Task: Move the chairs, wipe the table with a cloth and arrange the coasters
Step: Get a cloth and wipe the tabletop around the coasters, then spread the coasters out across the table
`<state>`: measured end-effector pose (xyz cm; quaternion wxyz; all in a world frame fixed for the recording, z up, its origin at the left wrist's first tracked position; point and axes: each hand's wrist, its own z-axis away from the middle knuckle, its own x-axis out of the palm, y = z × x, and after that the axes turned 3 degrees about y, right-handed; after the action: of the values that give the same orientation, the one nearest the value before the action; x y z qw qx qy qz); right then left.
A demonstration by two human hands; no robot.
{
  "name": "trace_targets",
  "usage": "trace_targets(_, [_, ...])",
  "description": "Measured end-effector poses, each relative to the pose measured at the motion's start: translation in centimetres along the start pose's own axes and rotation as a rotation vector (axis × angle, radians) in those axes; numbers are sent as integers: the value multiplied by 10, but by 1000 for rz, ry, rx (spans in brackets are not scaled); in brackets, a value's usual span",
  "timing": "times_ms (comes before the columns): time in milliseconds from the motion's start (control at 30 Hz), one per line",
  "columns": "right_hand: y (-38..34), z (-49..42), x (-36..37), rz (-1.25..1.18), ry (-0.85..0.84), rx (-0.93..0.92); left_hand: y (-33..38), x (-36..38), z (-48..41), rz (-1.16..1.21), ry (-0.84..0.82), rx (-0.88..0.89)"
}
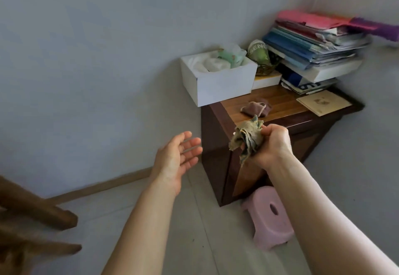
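Observation:
My right hand point(273, 143) grips a crumpled olive-green cloth point(248, 137) in front of a dark wooden cabinet point(218, 145). The cloth bunches out to the left of my fingers and hangs down a little. My left hand point(178, 156) is held out with its palm turned up and fingers straight, holding nothing, a short way left of the cloth. Blurred brown wooden chair parts point(36, 212) show at the lower left edge. No table or coasters are in view.
The cabinet top carries a white open box point(218, 84), a small mauve pouch point(257, 108), a beige booklet point(323, 102) and a tall stack of folders and papers point(313, 45). A pink plastic stool point(269, 216) stands on the tiled floor by the cabinet. Grey walls close the corner.

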<state>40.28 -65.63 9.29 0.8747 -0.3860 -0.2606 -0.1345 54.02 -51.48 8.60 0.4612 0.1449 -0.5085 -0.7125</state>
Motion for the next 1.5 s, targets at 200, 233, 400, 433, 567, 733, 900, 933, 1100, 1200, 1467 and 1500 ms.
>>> trace_targets(200, [-21, -104, 15, 132, 178, 16, 4, 58, -70, -36, -3, -82])
trace_targets(233, [-24, -117, 18, 163, 197, 12, 4, 65, -77, -45, -8, -82])
trace_targets(400, [-31, -172, 27, 259, 258, -24, -2, 81, -106, -78, -5, -108])
trace_targets(433, [-31, -179, 29, 262, 277, -31, -4, 82, -109, -82, 0, -116])
trace_targets(567, [-32, -199, 35, 257, 343, -28, -12, 76, -117, -86, 30, -155])
trace_targets(733, [-30, -210, 39, 363, 406, -16, -11, 61, -120, -47, 87, -164])
trace_targets(900, [-20, -204, 42, 536, 516, -80, -3, 51, -113, -23, 93, -120])
trace_targets(933, [-18, -197, 44, 568, 516, -109, -1, 48, -111, -18, 92, -106])
trace_targets(1100, [-19, -165, 57, 655, 409, -234, 10, 37, -100, 37, 97, -51])
trace_targets(1200, [-14, -133, 74, 561, 201, -238, 14, 27, -91, 64, 98, -30])
trace_targets(1467, [59, -45, 151, 575, -312, -142, 54, -57, -49, 137, 243, 132])
trace_targets(1500, [63, -39, 154, 581, -333, -140, 59, -64, -43, 140, 255, 141])
